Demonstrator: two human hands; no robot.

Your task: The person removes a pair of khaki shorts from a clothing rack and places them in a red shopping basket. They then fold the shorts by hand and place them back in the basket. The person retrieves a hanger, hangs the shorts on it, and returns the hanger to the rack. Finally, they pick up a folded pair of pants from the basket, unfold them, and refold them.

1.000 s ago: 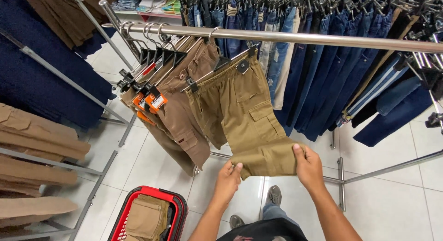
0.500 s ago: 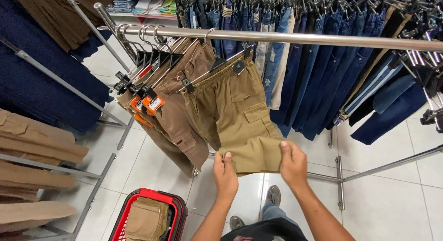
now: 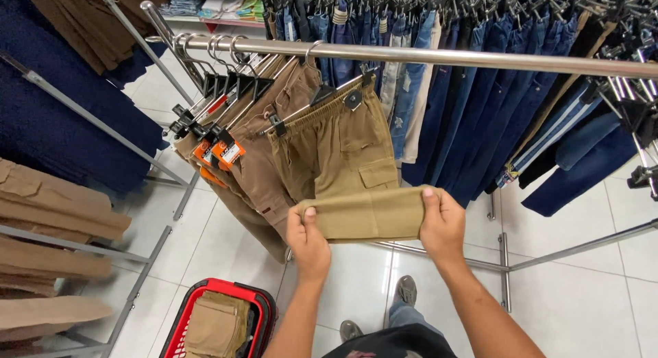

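Centre frame: left hand [image 3: 310,240] and right hand [image 3: 442,223] pinching the folded-up hem of tan cotton cargo shorts [image 3: 343,159], hung from chrome rail [image 3: 480,57]; red basket [image 3: 226,310] lower left.

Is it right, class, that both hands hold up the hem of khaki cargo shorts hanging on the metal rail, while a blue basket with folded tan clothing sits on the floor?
Not quite: the basket is red, not blue, as the head view shows. Otherwise correct: the left hand and right hand hold up the hem of the khaki cargo shorts hanging on the metal rail.
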